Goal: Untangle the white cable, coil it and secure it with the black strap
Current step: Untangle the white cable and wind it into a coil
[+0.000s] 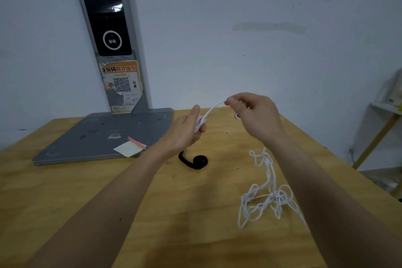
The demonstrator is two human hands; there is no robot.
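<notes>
Two bare arms reach out over a wooden table (65,191). The left hand (187,130) is up in the air, with its thumb sticking up and its fingers curled around one end of the white cable (264,189). The end looks like a small white plug, but it is too blurry to be sure. The right hand (254,115) is also up in the air, a bit higher and just beside the left hand. Its thumb and first finger pinch the cable. A short piece of cable bends like a little bridge between the two hands. The rest of the cable hangs down past the right wrist and lands on the table in a messy pile of loops, near the right arm. The pile is all tangled. The black strap (193,161) lies on the table under the left hand, between the two arms. It is rolled up at one end, with a short tail sticking out. It is well apart from the cable pile, and no hand touches it. At the back left of the table sits a flat gray base (91,137) with a tall post going up the wall. A paper with a square code (121,85) is stuck on the post. A small white and pink paper (130,148) lies on the base's front edge.
</notes>
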